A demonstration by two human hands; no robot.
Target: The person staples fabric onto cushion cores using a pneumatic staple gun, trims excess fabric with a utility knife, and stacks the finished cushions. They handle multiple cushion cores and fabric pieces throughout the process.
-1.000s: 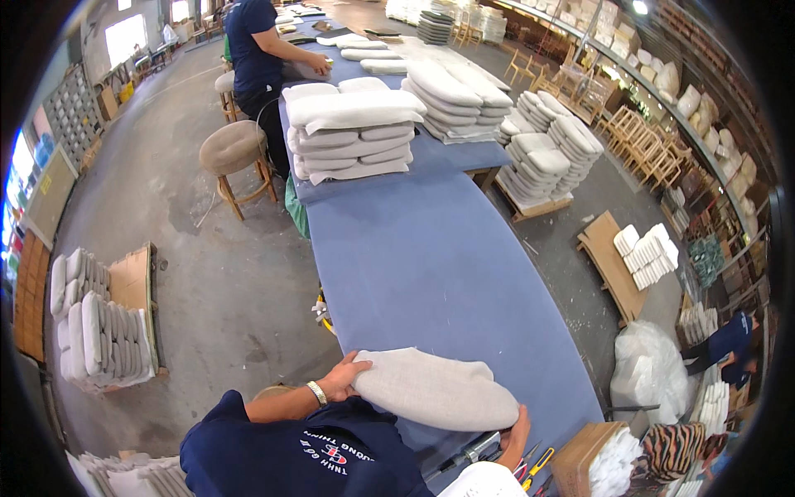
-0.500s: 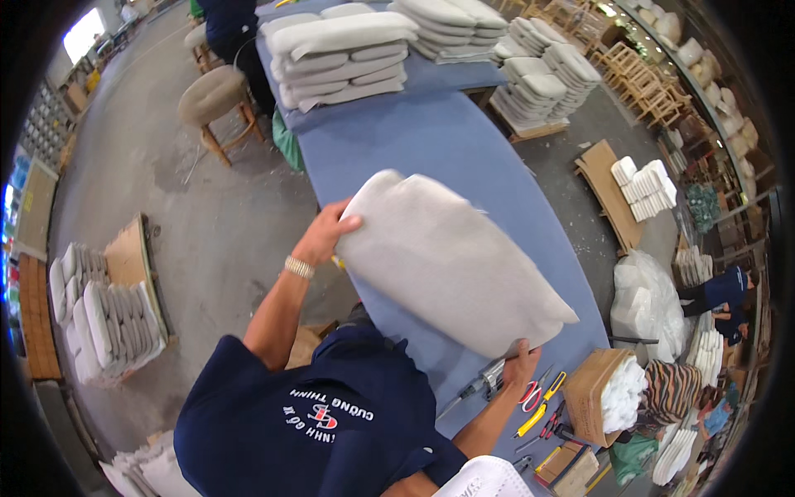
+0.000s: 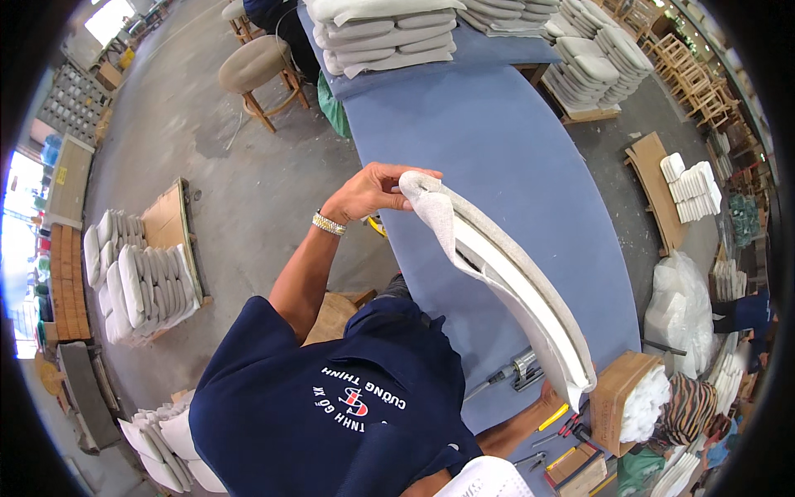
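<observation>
I hold a grey-white seat cushion on edge above the long blue table, its open seam showing white foam inside. My left hand, with a metal watch on the wrist, grips the cushion's upper corner. My right hand is at the cushion's lower end, mostly hidden behind it, and appears to grip that end.
Stacks of grey cushions fill the table's far end, with more on pallets to the right. A round stool stands at the left. Cushion piles lie on the floor. A cardboard box, hand tools and a pneumatic tool sit near me.
The cushion went from lying flat on the table to being lifted and turned up on edge. My left hand rose with its upper corner. The view tipped down toward me.
</observation>
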